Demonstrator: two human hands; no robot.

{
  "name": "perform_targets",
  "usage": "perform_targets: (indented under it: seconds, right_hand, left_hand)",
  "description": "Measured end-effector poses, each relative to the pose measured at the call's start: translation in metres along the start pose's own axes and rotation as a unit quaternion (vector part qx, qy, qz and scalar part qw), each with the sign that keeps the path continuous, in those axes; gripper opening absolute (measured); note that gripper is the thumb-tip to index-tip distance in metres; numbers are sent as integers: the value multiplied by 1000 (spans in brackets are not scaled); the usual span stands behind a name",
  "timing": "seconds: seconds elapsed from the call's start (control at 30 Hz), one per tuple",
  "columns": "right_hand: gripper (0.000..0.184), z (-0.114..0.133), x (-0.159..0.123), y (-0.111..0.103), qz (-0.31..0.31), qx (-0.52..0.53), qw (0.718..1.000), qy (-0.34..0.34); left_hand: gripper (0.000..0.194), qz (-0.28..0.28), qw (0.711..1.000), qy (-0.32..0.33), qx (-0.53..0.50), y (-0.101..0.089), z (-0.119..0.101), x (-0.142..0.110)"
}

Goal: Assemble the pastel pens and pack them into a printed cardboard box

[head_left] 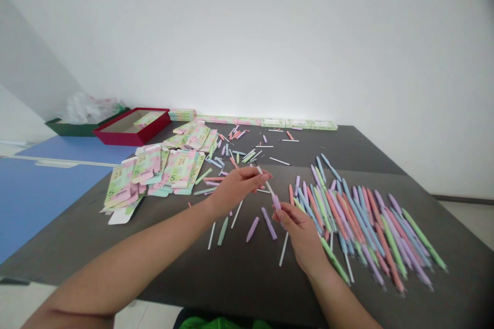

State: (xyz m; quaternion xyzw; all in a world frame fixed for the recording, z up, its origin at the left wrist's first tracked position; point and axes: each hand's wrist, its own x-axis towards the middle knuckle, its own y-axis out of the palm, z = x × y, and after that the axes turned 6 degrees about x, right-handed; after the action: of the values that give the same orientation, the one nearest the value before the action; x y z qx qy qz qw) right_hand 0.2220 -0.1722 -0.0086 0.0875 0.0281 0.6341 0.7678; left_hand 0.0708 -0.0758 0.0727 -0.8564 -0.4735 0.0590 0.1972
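Note:
Near the middle of the table, my right hand (295,226) is closed round a short purple pen barrel (276,202). A thin white pen refill (266,180) runs up from that barrel, and the fingers of my left hand (244,182) pinch it near its upper end. Below my hands lie two loose purple pen parts (252,229), a green pen part (223,231) and several white refills (284,249). To the right of my right hand spreads a large heap of pastel pens (358,211) in purple, blue, green and coral.
Flat printed cartons (181,169) pile up on the left. Behind them stand a red tray (133,133) and a green tray (65,127) with clear plastic bags. Small boxes (297,123) line the wall. More loose pen parts (231,151) are scattered beyond my left hand.

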Motion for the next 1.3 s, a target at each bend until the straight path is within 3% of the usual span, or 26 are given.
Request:
perform_targets:
  seconds: [0.2,0.3,0.37,0.43,0.5,0.63,0.8,0.93,1.07,1.3]
  right_hand:
    - [27,1,-3,3,38,-8,999,8]
    - [30,1,-5,7,50,21,998,10]
    - [29,3,-5,9,46,36,998,12]
    - [27,5,-5,9,31,41,999,12]
    - [26,6,-5,9,11,46,999,11]
    - [25,8,-4,8,-4,61,998,22]
    - [26,6,-2,8,-15,71,997,33]
    - [28,5,-2,7,-20,68,997,33]
    - [29,6,-2,7,-21,62,997,31]
    - [29,5,-1,7,-5,37,999,31]
  left_hand:
    - [31,71,996,36,30,20,5,-9]
    - [33,99,994,43,34,19,14,-7]
    - [40,97,991,45,77,6,25,5]
    - [44,34,980,46,190,-16,41,24]
    - [44,1,922,60,382,-40,60,48]
    - [24,68,891,71,443,-69,96,84]
    - [13,146,872,76,461,-66,123,98]
    - [7,157,878,59,449,-63,133,101]
    - [9,136,906,35,399,-65,132,100]
    - [27,14,977,1,213,-58,95,74]
